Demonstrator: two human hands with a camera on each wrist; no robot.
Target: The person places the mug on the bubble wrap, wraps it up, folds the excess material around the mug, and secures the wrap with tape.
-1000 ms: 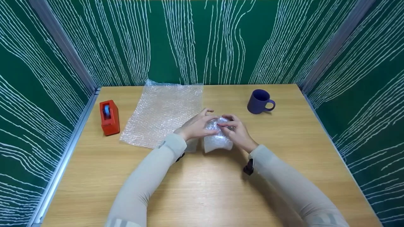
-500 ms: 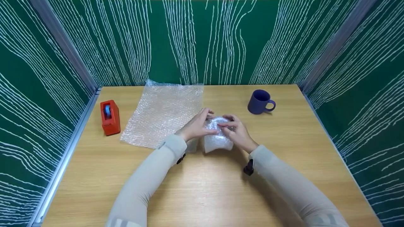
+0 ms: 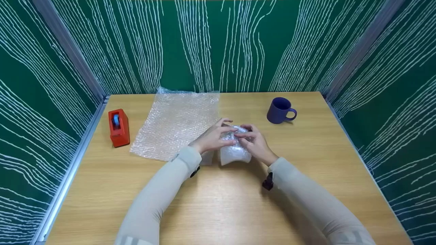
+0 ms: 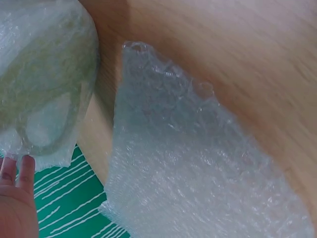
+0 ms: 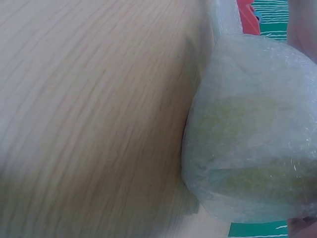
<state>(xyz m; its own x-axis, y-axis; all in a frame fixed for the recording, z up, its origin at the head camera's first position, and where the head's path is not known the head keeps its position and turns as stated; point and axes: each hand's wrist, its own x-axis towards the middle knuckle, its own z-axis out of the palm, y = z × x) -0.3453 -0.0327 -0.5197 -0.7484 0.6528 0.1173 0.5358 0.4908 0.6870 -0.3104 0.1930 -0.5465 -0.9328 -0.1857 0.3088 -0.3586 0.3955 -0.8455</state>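
A mug wrapped in bubble wrap (image 3: 235, 156) stands on the table between my hands. Through the cloudy layers a yellowish body and a handle (image 4: 74, 116) show in the left wrist view. My left hand (image 3: 214, 136) holds the bundle from its left side, thumb and fingers over the top. From the right, my right hand (image 3: 254, 143) grips it, fingertips pinched together on the wrap near the top. The right wrist view shows the bundle's rounded side (image 5: 247, 104) close up, with most of the hand out of frame.
A flat bubble wrap sheet (image 3: 180, 119) spreads left of the bundle, its near corner by the left wrist. A red tape dispenser (image 3: 119, 131) stands at the far left. A dark blue mug (image 3: 278, 110) stands upright at the back right. Green walls (image 3: 245, 44) enclose the wooden table (image 3: 218, 204).
My left fingers drew back slightly half a second ago and now lie over the top of the wrap again. The right hand and the bundle have stayed in place.
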